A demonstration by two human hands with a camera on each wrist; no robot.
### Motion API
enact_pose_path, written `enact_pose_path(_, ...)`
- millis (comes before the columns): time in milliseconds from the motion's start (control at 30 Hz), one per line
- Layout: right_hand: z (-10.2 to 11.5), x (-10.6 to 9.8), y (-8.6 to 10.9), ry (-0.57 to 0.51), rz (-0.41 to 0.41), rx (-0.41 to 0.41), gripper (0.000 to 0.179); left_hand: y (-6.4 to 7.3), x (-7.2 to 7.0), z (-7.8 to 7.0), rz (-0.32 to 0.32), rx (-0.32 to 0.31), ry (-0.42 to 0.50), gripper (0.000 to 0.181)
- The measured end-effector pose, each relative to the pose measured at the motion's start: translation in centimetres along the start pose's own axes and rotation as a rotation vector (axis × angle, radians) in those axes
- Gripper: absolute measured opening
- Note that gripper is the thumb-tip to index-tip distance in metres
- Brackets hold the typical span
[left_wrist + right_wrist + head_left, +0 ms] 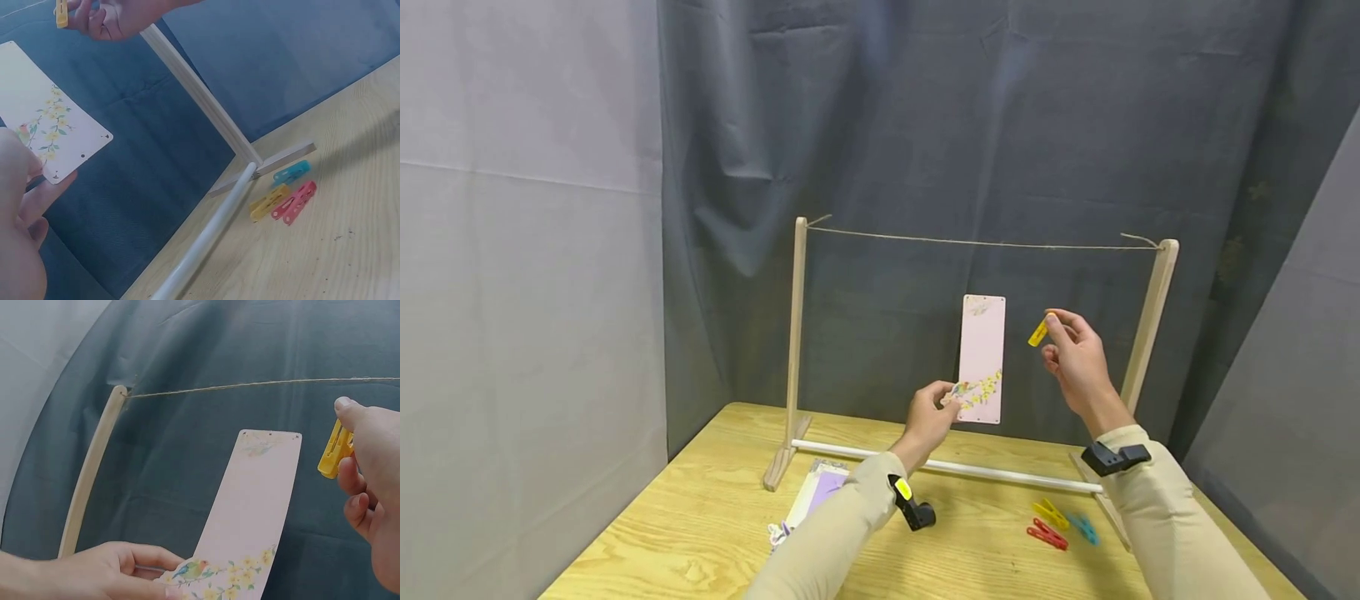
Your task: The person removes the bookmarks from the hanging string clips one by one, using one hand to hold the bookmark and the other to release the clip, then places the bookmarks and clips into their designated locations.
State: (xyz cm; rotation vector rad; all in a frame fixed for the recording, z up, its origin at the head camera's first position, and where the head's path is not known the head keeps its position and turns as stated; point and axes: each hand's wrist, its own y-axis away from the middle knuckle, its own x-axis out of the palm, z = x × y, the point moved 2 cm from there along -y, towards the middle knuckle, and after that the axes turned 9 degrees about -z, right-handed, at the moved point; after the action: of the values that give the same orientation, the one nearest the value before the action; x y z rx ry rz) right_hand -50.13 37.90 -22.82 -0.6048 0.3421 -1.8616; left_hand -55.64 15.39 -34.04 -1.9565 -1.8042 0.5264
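A long pale-pink card (982, 350) with a bird and yellow blossoms printed near its bottom is held upright by my left hand (931, 417), thumb and fingers pinching its lower left edge. Small holes run along the card's short ends. To the right, my right hand (1081, 358) pinches a yellow clothespin (336, 450) between thumb and fingers, its closed end pointing down and left. Both hands are below a thin string (970, 242) stretched between two wooden posts (796, 333). The card's top edge is under the string, apart from it.
On the wooden table (700, 517) lie a yellow clothespin (1051, 514), a red clothespin (1047, 534) and a blue clothespin (1083, 528) near the right post's foot. A white bar (1000, 473) joins the posts low down. White and purple cards (820, 490) lie left, partly behind my left sleeve.
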Motion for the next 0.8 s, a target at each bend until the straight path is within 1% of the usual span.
enact_pose_path(133, -0.5, 0.2, 0.6, 0.024, 0.002, 0.004, 0.037, 0.5, -0.5, 0.0, 0.005, 0.018, -0.008, 0.021)
enact_pose_path(267, -0.8, 0.2, 1.0, 0.013, 0.005, 0.009, 0.038, 0.9, -1.0, -0.1, 0.019, 0.037, -0.02, 0.021)
enact_pose_path(367, -1.1, 0.0, 1.2, 0.0, 0.029, 0.0, 0.036, 1.1, -1.4, -0.3, 0.016, 0.043, -0.019, 0.021)
enact_pose_path(400, -1.2, -0.1, 1.4, 0.012, 0.041, -0.012, 0.036, 1.3, -1.6, -0.3, 0.013, 0.045, -0.018, 0.022)
enact_pose_path(533, -1.8, -0.8, 2.2, 0.087, 0.12, -0.075, 0.034, 1.8, -2.3, -0.2, 0.016, 0.048, -0.018, 0.022)
enact_pose_path(600, -2.1, -1.3, 2.8, 0.129, 0.143, -0.099, 0.032, 2.2, -2.8, -0.1, 0.027, 0.045, -0.021, 0.021)
enact_pose_path(667, -2.5, -1.9, 3.5, 0.138, 0.151, -0.106, 0.032, 2.6, -3.3, 0.2, 0.034, 0.034, -0.02, 0.021)
enact_pose_path(800, -3.2, -2.8, 4.8, 0.143, 0.13, -0.103, 0.032, 3.3, -4.3, 0.8, 0.037, 0.016, -0.014, 0.022)
